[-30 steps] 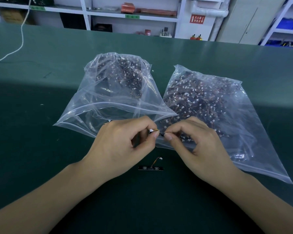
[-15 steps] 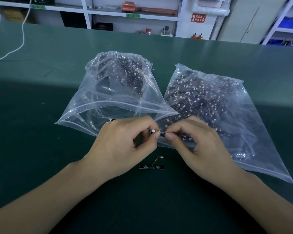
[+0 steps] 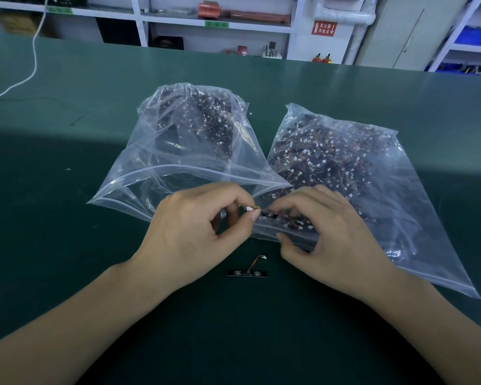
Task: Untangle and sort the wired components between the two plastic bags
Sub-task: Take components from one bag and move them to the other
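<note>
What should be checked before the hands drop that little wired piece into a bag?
1. Left hand pinches the held component at its white plug: ok.
2. Right hand holds its dark strip end: ok.
3. Wire free of other pieces: cannot tell, fingers hide it.
4. Left bag mouth gaping open: ok.
5. Right bag mouth open: cannot tell.
6. Loose component lies apart on the green table: ok.
</note>
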